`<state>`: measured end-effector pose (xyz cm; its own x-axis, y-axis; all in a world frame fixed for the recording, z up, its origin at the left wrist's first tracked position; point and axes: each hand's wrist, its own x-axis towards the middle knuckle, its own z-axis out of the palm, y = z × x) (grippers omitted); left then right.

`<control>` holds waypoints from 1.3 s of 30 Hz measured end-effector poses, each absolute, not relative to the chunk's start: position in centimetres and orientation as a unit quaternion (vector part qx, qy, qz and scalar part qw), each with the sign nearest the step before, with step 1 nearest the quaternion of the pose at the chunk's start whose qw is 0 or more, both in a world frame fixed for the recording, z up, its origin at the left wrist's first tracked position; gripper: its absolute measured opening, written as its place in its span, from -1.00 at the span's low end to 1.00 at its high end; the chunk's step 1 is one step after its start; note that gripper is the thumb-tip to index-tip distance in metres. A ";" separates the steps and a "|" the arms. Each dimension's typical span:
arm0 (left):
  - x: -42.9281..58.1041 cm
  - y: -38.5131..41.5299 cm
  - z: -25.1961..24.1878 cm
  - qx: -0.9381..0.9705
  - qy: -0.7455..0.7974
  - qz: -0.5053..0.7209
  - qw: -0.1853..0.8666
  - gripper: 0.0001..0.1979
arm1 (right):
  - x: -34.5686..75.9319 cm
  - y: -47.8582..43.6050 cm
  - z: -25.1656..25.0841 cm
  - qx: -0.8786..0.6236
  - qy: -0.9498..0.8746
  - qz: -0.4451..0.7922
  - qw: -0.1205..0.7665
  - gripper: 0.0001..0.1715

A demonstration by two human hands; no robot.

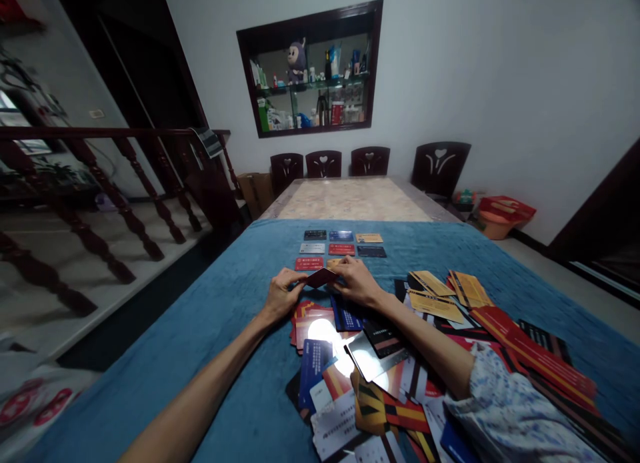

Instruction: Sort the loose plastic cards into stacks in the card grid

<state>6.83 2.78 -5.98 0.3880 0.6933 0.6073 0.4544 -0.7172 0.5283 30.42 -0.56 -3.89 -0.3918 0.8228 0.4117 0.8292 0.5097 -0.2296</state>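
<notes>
The head camera looks down a long desk. A blue cloth covers the near part of it.

Both hands meet in the middle of the cloth. The left hand pinches the left end of a dark red card with its thumb and fingers. The right hand has its fingers curled on the right end of the same card. The card is held just above the cloth and tips a little. Its print is too dark to read.

Just past the hands, small cards lie flat in rows. The far two rows have three cards each. The nearest row shows one red card on the left. Next to it a yellow card peeks out, but the right hand hides most of it. I cannot tell if another card lies under that hand.

Near the body, a big messy pile of cards is spread out. The right arm lies over it and covers part of it. A bright glare washes out a few shiny cards. The bottom edge of the picture cuts the pile off. On the right, some gold cards sit on top of red and black ones.

At the far end of the desk stand dark chairs. A wall shelf holds a plush toy and bottles too small to make out.
</notes>
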 end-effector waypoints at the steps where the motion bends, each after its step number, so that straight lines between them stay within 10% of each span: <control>1: 6.9 2.7 -6.0 0.820 0.351 0.429 0.142 -0.83 | 30.4 -0.5 -3.9 -0.490 -0.835 0.004 0.249 -0.85; 12: 7.0 2.6 -6.0 0.817 0.369 0.407 0.177 -0.82 | 30.0 -0.1 -4.8 -0.453 -0.819 0.101 0.338 -0.83; 39: 7.1 2.1 -6.0 0.843 0.304 0.431 0.105 -0.67 | 29.8 -0.6 -4.7 -0.468 -0.833 -0.144 0.258 -0.75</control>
<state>7.09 2.15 -5.97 0.4446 0.6027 0.6626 0.4221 -0.7934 0.4385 29.78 -0.58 -4.71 -0.4297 0.7053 0.5639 0.8537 0.5208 -0.0009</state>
